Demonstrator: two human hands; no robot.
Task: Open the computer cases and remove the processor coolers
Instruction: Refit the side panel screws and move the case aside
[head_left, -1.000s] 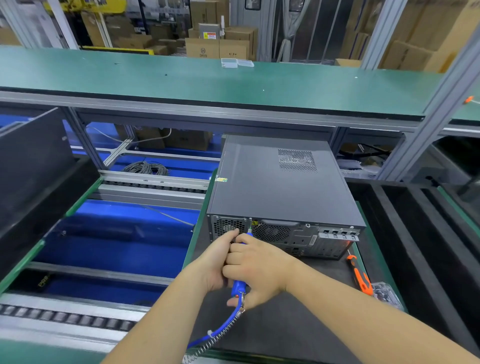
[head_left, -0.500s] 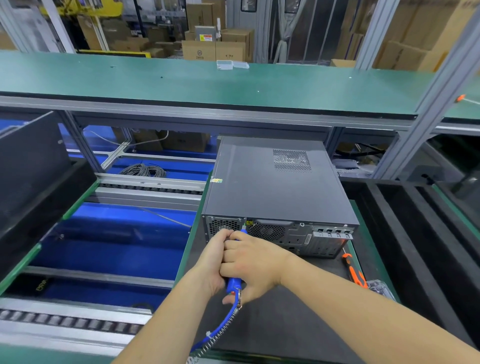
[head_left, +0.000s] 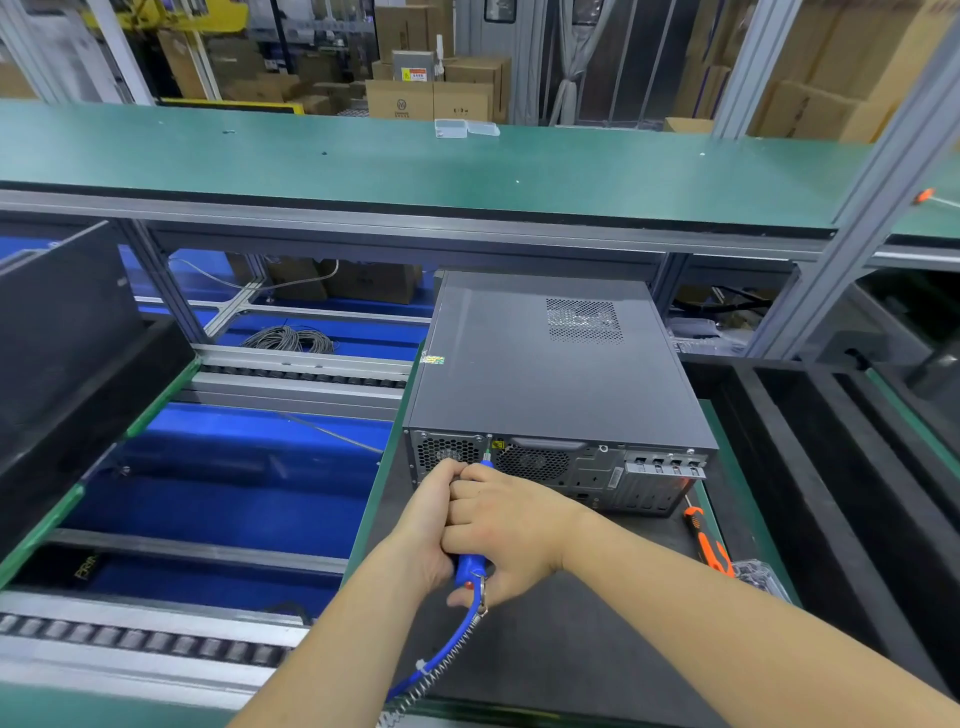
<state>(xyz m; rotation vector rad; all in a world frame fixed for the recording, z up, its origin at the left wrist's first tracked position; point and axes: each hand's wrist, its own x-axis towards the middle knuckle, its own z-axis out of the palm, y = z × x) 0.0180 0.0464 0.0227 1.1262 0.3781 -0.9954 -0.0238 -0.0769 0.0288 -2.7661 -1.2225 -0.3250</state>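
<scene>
Compared with the frame half a second earlier, the arrangement is nearly unchanged: both hands remain clasped on the blue electric screwdriver (head_left: 470, 564), whose bit still meets the upper edge of the rear panel of the computer case (head_left: 550, 374), between the two perforated fan grilles; only the viewpoint has shifted slightly. The right hand (head_left: 511, 530) is wrapped over the screwdriver body from the right, its fingers (head_left: 467, 493) curled tightly round the handle so that no gap shows. The left hand (head_left: 431, 519) grips the tool from the left, its fingers curled toward the front of the tool close to the panel; exactly where their tips rest is hidden by the right hand. A blue coiled cable (head_left: 441, 660) trails from the near end of the screwdriver toward the near edge of the scene. The case lies flat, lid closed, on the dark mat (head_left: 571, 649) of the workstation, its rear panel facing the person. An orange-handled screwdriver (head_left: 709, 545) lies on the mat just right of the case's near right corner, beside a small clear plastic box (head_left: 758, 577). Left of the mat runs a blue conveyor bed (head_left: 234, 493); a green shelf (head_left: 363, 161) spans the far side.
</scene>
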